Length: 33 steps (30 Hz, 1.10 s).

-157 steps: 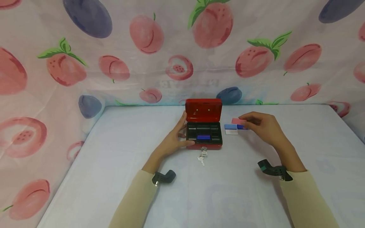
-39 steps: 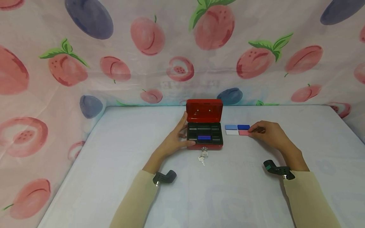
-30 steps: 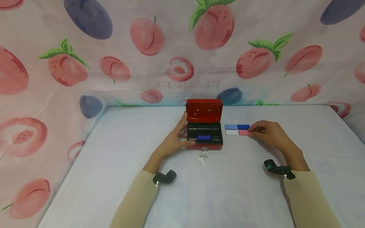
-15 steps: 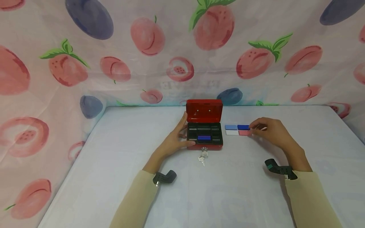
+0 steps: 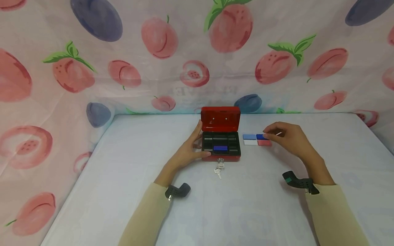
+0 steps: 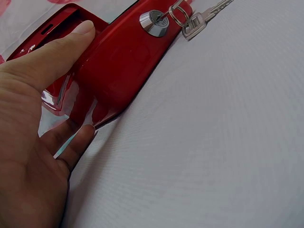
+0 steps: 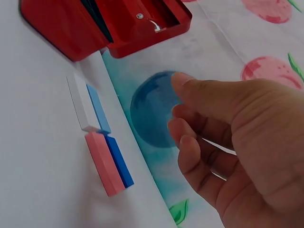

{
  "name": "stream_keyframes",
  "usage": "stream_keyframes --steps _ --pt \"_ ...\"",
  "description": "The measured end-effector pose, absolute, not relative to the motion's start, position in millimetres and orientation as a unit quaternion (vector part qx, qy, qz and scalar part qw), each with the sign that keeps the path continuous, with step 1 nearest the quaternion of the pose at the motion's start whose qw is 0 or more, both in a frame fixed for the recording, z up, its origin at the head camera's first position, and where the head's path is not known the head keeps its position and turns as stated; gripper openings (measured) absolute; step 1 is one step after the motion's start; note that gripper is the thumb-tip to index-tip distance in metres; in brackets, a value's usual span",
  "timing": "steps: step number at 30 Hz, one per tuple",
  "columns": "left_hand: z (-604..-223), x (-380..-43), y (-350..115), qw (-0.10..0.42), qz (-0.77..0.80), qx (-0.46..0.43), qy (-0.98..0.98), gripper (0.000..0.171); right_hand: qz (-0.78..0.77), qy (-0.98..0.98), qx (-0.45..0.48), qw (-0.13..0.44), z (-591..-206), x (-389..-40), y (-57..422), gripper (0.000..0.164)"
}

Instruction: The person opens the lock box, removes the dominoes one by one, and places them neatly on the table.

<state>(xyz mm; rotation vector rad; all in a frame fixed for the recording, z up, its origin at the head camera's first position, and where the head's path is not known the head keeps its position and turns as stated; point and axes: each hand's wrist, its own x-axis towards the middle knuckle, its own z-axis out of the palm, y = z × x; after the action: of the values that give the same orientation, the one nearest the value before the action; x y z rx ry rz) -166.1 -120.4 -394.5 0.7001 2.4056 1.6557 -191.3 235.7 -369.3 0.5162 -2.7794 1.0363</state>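
A red cash box [image 5: 223, 158] stands with its lid [image 5: 220, 119] raised. My left hand [image 5: 184, 151] holds its left side, the thumb over the front rim and the other fingers along the side wall. A dark blue block [image 5: 220, 148] lies in the front middle compartment of the black tray [image 5: 207, 150]. Right of the box, a light blue block [image 5: 249, 137] and a dark blue block [image 5: 260, 136] lie behind a white block [image 5: 250, 142] and a pink block [image 5: 264, 142]. My right hand [image 5: 287, 135] hovers over the right pair, fingers loosely bent around nothing.
Keys on a ring [image 6: 194, 24] hang from the lock [image 6: 155, 23] on the box front and reach the white tabletop [image 5: 243, 205]. Behind the table hangs a fruit-print cloth [image 5: 191, 44]. Each wrist carries a black camera mount [image 5: 297, 181].
The pink block went from behind the dark blue block to in front of it, beside the white one. My right hand released it, then rose and moved back. The left hand stayed put.
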Motion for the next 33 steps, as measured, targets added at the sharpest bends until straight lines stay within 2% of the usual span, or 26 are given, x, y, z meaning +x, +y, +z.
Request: stream_keyframes --steps 15,26,33 --pt "-394.3 -167.1 -120.1 0.066 0.550 0.234 0.799 0.102 0.376 -0.890 0.229 0.116 -365.0 -185.0 200.0 0.015" --pt "-395.3 -167.2 -120.7 0.070 0.549 0.235 0.799 0.102 0.385 -0.870 0.279 0.132 -370.7 -180.1 174.8 0.013" --pt "-404.5 -172.5 -121.0 0.064 0.553 0.237 0.796 0.104 0.378 -0.870 0.289 0.127 -369.7 -174.7 161.4 0.020"
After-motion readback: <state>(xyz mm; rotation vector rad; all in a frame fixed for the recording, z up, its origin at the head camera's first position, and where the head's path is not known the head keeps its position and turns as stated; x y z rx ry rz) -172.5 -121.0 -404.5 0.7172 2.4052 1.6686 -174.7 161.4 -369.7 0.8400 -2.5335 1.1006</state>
